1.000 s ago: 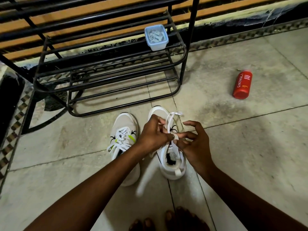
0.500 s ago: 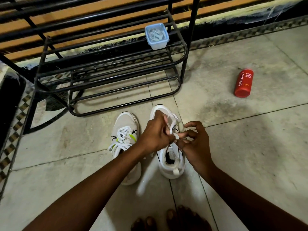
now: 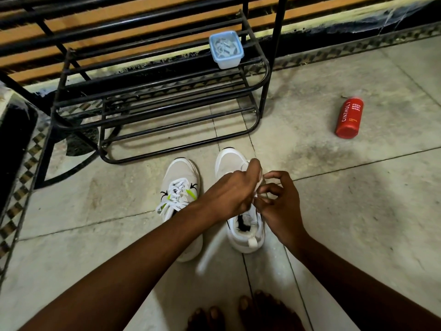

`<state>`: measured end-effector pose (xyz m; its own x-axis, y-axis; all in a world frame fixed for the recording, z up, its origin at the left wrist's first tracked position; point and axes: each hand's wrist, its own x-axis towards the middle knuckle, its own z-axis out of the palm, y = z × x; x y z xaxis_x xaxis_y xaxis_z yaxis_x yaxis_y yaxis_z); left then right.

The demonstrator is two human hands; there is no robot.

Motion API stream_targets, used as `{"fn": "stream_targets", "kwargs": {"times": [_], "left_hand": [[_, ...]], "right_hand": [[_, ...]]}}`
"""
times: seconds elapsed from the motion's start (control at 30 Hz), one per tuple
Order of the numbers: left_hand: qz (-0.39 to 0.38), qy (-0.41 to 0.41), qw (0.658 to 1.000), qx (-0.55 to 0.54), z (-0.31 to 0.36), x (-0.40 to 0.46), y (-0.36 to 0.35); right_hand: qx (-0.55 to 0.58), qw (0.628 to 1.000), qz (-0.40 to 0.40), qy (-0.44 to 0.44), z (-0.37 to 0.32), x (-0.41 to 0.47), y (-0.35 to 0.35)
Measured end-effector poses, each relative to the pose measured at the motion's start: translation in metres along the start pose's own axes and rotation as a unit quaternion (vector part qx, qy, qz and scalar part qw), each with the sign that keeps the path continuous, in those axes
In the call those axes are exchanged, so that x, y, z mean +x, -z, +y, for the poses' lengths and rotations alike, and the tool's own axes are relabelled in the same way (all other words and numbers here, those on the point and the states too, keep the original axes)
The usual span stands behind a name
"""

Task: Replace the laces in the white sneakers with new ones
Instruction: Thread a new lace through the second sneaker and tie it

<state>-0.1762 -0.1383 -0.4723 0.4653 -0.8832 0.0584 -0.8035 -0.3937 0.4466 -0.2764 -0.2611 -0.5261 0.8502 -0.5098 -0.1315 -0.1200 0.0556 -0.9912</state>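
— So, where are the hands?

— Both over the right sneaker (image 3: 241, 225) on the floor (image 3: 358, 223). The left hand (image 3: 232, 194) is curled round a white lace (image 3: 257, 187); the right hand (image 3: 281, 204) pinches the same lace between thumb and fingertips.

— And the other shoe?

— The left sneaker (image 3: 180, 187) sits just beside it, laced. A blurred strip of lace trails down toward the feet (image 3: 250, 311).

— Anything else?

— A rack (image 3: 167, 111) beyond the shoes, with a tub (image 3: 226, 50) on its top shelf, and a red bottle (image 3: 349, 118) lying well off to the right.
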Motion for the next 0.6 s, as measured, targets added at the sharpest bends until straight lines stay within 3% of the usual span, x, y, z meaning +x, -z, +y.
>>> {"fn": "stream_targets", "kwargs": {"times": [0.1, 0.17, 0.23, 0.3, 0.43, 0.6], "left_hand": [[0.003, -0.016, 1.0, -0.001, -0.002, 0.001, -0.003], [0.041, 0.079, 0.988, -0.125, -0.005, 0.001, -0.006], [0.075, 0.209, 0.946, -0.238, -0.008, 0.0, -0.005], [0.094, 0.258, 0.92, -0.279, -0.01, -0.002, -0.005], [0.102, 0.165, 0.967, -0.166, -0.006, -0.007, -0.005], [0.009, 0.005, 1.0, 0.01, 0.002, -0.007, -0.008]], "right_hand": [[0.017, 1.0, -0.003, 0.002, -0.001, 0.0, 0.002], [0.048, 0.999, -0.006, -0.005, -0.002, 0.001, 0.003], [0.073, 0.997, -0.012, -0.019, -0.002, 0.0, 0.003], [0.108, 0.993, -0.005, -0.047, -0.001, 0.0, 0.003], [0.182, 0.979, 0.008, -0.096, 0.003, 0.001, 0.005], [0.17, 0.979, 0.033, -0.103, 0.005, 0.002, 0.002]]}}
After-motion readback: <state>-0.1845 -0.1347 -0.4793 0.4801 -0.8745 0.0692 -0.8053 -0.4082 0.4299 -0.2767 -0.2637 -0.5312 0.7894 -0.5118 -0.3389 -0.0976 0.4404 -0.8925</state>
